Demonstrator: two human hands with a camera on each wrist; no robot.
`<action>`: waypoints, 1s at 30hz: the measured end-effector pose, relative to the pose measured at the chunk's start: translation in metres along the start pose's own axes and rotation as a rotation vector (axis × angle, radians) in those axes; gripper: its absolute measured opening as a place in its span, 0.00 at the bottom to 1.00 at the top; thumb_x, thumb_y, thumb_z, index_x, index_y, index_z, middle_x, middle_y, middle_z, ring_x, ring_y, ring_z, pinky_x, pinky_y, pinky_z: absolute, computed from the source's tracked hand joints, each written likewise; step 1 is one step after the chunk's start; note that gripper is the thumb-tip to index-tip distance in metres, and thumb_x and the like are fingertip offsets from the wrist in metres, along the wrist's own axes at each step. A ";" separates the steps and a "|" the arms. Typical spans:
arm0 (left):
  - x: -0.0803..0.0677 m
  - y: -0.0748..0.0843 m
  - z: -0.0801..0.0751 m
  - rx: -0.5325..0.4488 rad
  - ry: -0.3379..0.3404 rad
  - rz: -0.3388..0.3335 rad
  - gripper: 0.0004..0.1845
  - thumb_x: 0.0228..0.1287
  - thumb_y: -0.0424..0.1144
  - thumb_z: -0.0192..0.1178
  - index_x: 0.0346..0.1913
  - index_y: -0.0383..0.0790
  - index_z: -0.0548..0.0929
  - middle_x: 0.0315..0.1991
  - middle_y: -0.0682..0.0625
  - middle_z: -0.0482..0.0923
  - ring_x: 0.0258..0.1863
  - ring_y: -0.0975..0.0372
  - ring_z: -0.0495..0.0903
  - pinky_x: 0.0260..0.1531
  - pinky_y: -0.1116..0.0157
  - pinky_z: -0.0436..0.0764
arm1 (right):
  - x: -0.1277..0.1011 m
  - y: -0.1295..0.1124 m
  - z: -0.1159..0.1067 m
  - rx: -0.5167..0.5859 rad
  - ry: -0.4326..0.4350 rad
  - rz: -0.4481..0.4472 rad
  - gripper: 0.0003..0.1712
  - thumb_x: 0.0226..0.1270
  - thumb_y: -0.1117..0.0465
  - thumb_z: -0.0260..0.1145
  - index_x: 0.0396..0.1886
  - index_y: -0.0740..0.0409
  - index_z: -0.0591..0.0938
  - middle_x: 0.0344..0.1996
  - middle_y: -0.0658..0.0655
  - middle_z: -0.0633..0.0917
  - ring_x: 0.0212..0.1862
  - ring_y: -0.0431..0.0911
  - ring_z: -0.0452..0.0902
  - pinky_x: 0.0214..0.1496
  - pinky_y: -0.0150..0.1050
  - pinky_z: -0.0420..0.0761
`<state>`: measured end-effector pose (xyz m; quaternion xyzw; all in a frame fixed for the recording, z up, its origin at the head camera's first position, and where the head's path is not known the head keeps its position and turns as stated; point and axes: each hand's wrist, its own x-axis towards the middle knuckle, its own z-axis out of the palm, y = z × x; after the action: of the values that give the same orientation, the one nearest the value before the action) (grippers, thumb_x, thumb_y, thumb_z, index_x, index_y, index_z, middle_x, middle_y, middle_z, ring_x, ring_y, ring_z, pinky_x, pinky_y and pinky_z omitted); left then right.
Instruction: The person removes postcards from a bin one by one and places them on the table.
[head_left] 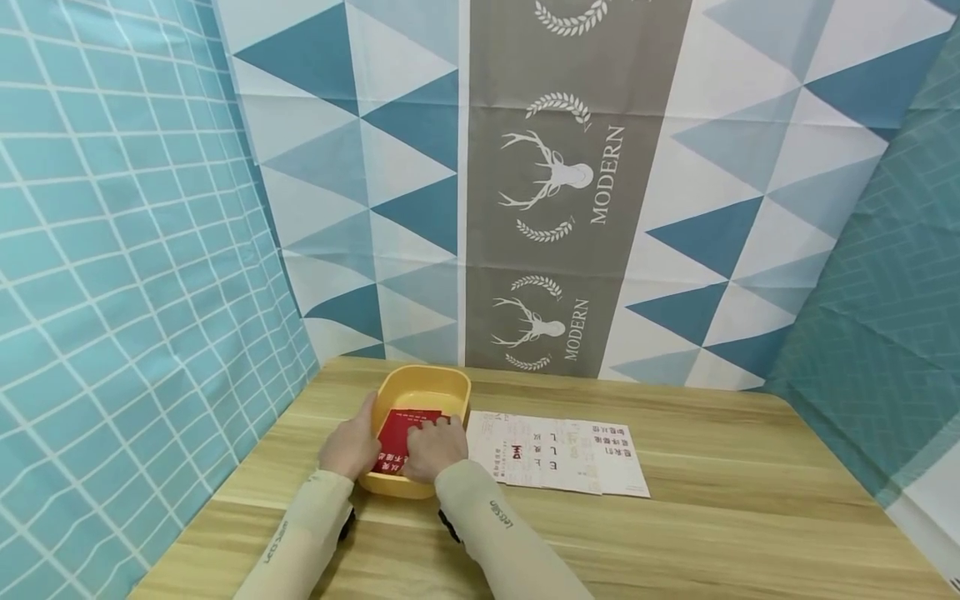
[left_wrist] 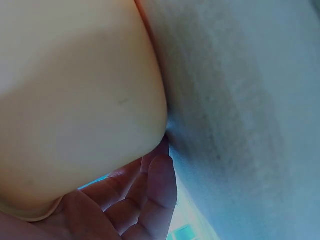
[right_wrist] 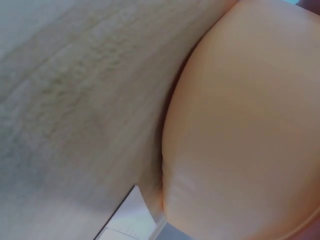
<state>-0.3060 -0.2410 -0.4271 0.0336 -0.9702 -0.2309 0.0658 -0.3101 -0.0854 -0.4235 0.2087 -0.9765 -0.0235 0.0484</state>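
red card (head_left: 396,435) inside the yellow tray (head_left: 429,382) (head view only)

"MODERN" twice on grey wall strip (head_left: 573,258); "Lets S…" on sleeves (head_left: 501,533); red card (head_left: 392,437), white cards (head_left: 562,458): Chinese characters, mostly blurred.

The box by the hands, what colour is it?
The box is yellow, seen best in the head view.

Container (left_wrist: 80,110): a smooth, pale wall fills the upper left, marked by one small dark scuff (left_wrist: 123,102)
Rim (left_wrist: 32,216): a thin curve at lower left, against the hand
Left hand (left_wrist: 117,205): fingers (left_wrist: 161,187) bent along the wall, just under its rounded corner
Surface (left_wrist: 240,100): greyish, blurred, down the right
Bottom edge: bright turquoise patch (left_wrist: 185,232)
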 end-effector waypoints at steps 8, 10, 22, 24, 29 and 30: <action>-0.001 0.001 -0.001 0.004 -0.011 -0.011 0.45 0.58 0.30 0.55 0.80 0.40 0.52 0.51 0.27 0.82 0.40 0.42 0.85 0.38 0.45 0.83 | -0.001 0.001 -0.001 0.017 -0.011 -0.021 0.28 0.59 0.30 0.67 0.52 0.38 0.86 0.49 0.45 0.88 0.46 0.44 0.80 0.59 0.44 0.72; -0.001 0.002 -0.001 0.011 -0.006 -0.007 0.45 0.58 0.30 0.56 0.80 0.40 0.52 0.51 0.26 0.82 0.40 0.41 0.86 0.37 0.44 0.82 | -0.002 0.001 -0.001 0.041 -0.004 -0.028 0.27 0.61 0.30 0.65 0.52 0.38 0.87 0.48 0.45 0.88 0.46 0.43 0.81 0.60 0.45 0.72; -0.001 0.003 -0.002 0.030 0.002 -0.005 0.44 0.59 0.30 0.55 0.80 0.41 0.53 0.51 0.26 0.82 0.40 0.40 0.85 0.38 0.43 0.83 | -0.008 0.003 0.002 0.157 0.200 -0.067 0.20 0.74 0.37 0.57 0.48 0.39 0.89 0.41 0.44 0.90 0.46 0.40 0.82 0.53 0.44 0.77; -0.001 0.003 -0.003 0.032 0.003 -0.003 0.44 0.59 0.30 0.55 0.80 0.41 0.53 0.51 0.26 0.82 0.40 0.39 0.85 0.37 0.43 0.82 | -0.008 0.004 0.003 0.172 0.239 -0.064 0.19 0.74 0.38 0.59 0.48 0.39 0.89 0.41 0.45 0.90 0.46 0.41 0.81 0.51 0.44 0.77; -0.001 0.004 -0.003 0.034 0.002 -0.001 0.44 0.60 0.31 0.55 0.80 0.42 0.53 0.50 0.26 0.82 0.40 0.39 0.85 0.36 0.43 0.82 | -0.009 0.006 0.006 0.222 0.341 -0.056 0.17 0.72 0.40 0.62 0.45 0.41 0.90 0.39 0.46 0.88 0.43 0.42 0.80 0.47 0.42 0.79; -0.001 0.004 -0.003 0.035 0.003 0.001 0.44 0.59 0.31 0.55 0.80 0.41 0.53 0.50 0.26 0.82 0.40 0.39 0.85 0.36 0.43 0.82 | -0.009 0.006 0.006 0.247 0.362 -0.053 0.16 0.71 0.40 0.63 0.44 0.41 0.90 0.38 0.47 0.87 0.41 0.43 0.79 0.47 0.41 0.79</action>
<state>-0.3045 -0.2392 -0.4227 0.0346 -0.9739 -0.2141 0.0667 -0.3052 -0.0757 -0.4300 0.2395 -0.9415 0.1328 0.1963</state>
